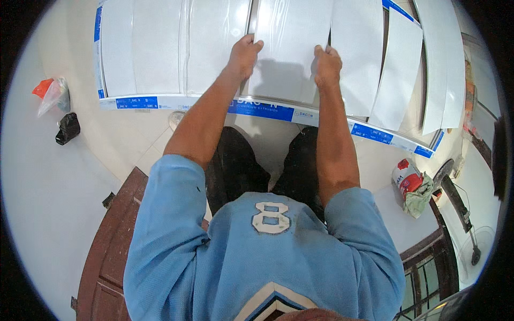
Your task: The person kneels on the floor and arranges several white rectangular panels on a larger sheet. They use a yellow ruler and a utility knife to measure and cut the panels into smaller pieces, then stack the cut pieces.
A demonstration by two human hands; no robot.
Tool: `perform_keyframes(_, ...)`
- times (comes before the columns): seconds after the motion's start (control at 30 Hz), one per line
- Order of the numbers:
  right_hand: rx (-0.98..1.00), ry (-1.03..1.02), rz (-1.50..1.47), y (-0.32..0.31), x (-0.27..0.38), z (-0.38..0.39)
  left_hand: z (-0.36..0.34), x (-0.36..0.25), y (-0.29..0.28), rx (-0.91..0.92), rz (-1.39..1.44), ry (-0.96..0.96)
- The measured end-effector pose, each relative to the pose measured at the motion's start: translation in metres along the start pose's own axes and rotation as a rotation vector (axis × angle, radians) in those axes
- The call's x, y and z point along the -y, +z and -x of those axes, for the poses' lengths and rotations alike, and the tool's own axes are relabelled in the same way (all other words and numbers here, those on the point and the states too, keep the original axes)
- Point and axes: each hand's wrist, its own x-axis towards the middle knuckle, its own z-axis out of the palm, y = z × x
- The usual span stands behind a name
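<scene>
Left hand [244, 57] and right hand [327, 65] grasp opposite edges of one white panel [292, 32]; it lies between, equally near to both, its long axis pointing forward.

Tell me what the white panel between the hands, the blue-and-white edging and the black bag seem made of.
White panel: probably plastic, smooth and semi-gloss, judging by its streaky reflections; coated sheet is possible.
Blue-and-white edging: seemingly thin printed film, given the colour blocks repeating along it.
Black bag: likely thin plastic, faintly shiny, with crumpled folds.
</scene>
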Motion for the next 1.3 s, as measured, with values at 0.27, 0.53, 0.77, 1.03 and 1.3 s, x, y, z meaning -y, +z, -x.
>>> perform_keyframes(0.27, -0.01, -0.022, -0.035, 0.014, -0.037, 0.013, 0.029, -0.016, -0.022, 0.006, -0.634, 0.079)
perform_keyframes(0.53, 0.094, -0.006, -0.132, 0.016, -0.022, 0.022, 0.042, -0.012, -0.044, -0.102, -1.06, 0.356)
perform_keyframes(0.77, 0.076, 0.032, -0.061, 0.02, -0.047, 0.015, 0.045, 0.007, -0.05, -0.049, -0.944, 0.375)
perform_keyframes(1.03, -0.023, -0.118, 0.015, 0.035, -0.071, 0.016, 0.058, 0.012, -0.045, -0.125, -0.808, 0.398)
perform_keyframes(1.3, 0.061, 0.039, -0.134, 0.038, -0.047, 0.031, 0.065, 0.016, -0.055, -0.081, -0.951, 0.431)
